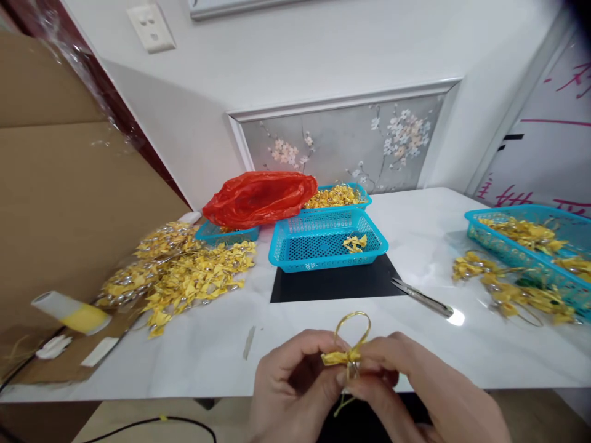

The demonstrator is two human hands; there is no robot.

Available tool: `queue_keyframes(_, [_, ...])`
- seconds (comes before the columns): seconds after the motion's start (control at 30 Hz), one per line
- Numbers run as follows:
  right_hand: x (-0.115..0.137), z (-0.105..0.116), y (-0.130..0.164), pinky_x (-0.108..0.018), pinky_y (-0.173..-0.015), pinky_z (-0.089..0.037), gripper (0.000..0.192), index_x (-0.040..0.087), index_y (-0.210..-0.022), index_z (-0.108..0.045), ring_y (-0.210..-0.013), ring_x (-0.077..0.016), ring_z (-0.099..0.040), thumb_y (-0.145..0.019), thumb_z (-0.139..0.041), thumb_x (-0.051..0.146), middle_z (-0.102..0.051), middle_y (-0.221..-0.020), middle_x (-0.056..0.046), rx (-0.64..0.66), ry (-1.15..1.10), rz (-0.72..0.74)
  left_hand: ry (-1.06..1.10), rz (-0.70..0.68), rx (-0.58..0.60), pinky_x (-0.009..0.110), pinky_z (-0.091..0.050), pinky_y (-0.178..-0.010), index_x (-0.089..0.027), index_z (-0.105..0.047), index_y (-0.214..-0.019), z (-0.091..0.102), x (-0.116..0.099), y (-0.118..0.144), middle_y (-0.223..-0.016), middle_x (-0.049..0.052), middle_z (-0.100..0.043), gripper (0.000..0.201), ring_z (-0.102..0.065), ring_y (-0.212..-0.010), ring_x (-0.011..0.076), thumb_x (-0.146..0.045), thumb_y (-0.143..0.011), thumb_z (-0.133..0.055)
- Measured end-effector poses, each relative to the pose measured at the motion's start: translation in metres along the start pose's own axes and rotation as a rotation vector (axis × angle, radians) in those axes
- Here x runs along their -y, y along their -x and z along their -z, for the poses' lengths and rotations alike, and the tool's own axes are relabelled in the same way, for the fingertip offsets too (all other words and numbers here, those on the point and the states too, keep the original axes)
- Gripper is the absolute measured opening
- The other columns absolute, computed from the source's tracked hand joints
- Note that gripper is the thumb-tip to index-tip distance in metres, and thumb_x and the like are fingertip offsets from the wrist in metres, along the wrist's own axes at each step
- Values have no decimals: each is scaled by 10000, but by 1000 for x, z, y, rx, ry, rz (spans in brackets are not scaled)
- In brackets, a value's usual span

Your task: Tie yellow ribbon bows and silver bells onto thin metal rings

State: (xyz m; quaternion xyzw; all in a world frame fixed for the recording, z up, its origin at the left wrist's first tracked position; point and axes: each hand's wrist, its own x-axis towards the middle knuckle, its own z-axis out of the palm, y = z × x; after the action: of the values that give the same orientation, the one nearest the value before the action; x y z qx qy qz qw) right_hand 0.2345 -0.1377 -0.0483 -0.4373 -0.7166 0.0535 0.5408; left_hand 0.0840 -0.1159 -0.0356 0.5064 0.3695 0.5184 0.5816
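Note:
In front of me, past the table's front edge, my two hands meet on a small yellow ribbon bow. My left hand (293, 384) pinches the bow (336, 358) from the left with thumb and finger. From the right, my right hand (415, 384) pinches it close to its knot. A gold cord loop (353, 315) stands up above the fingers, and thin cord ends hang below them. Something small and shiny shows between the fingertips, too small to make out. The fingers partly hide the bow's lower part.
A blue basket (327, 266) holding a few bows stands on a black sheet (332, 288). Thread snips (425, 298) lie to its right. Yellow bows (198, 280) are heaped left; another blue basket (512, 240) stands right. Behind are a red plastic bag (258, 197) and more baskets.

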Motion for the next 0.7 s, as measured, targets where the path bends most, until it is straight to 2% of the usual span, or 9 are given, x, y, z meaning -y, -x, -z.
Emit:
queue_keyframes(0.1, [-7,3,-4,-188,-464,-498,121,240,-843,-559,-482,-112,-545,-841,-678,262,-578,-618,57,16,7,-22,126,119,-12,142,-539,-640,-231,-804,-745,-3,1,1,-713,-8,-778,81,-692,-653,103,-183,-695,-845])
queue_keyframes(0.17, [-12,6,-5,-183,-473,-501,179,245,-844,-548,-517,-114,-544,-766,-708,223,-558,-641,61,39,-123,-144,186,175,-31,123,-512,-615,-200,-797,-731,-3,1,0,-681,-10,-755,124,-663,-628,82,-224,-647,-885])
queue_keyframes(0.23, [-18,7,-4,-180,-505,-502,140,251,-889,-565,-571,-114,-551,-793,-660,211,-562,-694,50,83,-361,-325,246,228,-17,120,-497,-598,-179,-790,-731,-1,1,-1,-660,-10,-735,177,-634,-607,69,-244,-616,-908])
queue_keyframes(0.3, [-24,5,-4,-186,-548,-491,61,255,-948,-599,-615,-106,-540,-888,-588,260,-573,-768,28,147,-621,-519,311,277,10,128,-496,-593,-164,-780,-741,0,1,-2,-660,-7,-722,200,-619,-597,65,-233,-608,-914])
queue_keyframes(0.37, [-29,-2,-4,-191,-568,-464,128,251,-992,-635,-638,-95,-509,-926,-583,348,-573,-835,10,200,-872,-691,354,314,44,135,-494,-592,-156,-765,-750,0,0,-2,-663,-6,-708,195,-615,-592,63,-222,-630,-903])
queue_keyframes(0.43, [-33,-11,-3,-192,-579,-434,196,235,-973,-663,-641,-87,-481,-872,-676,402,-567,-838,6,262,-1119,-795,373,326,86,157,-502,-624,-155,-743,-774,1,1,-3,-697,10,-711,198,-635,-622,79,-236,-662,-886])
queue_keyframes(0.53, [-35,-20,-3,-191,-598,-405,166,207,-852,-669,-636,-77,-475,-816,-758,342,-559,-774,18,320,-1357,-852,372,325,123,196,-505,-659,-189,-700,-853,2,4,-3,-751,27,-733,241,-670,-675,112,-249,-692,-868])
queue_keyframes(0.7, [-31,-22,-3,-184,-576,-414,189,179,-706,-636,-629,-81,-516,-825,-752,270,-550,-739,23,279,-1483,-802,335,317,115,187,-480,-632,-228,-668,-954,1,5,-2,-730,-1,-705,326,-659,-671,110,-265,-697,-866])
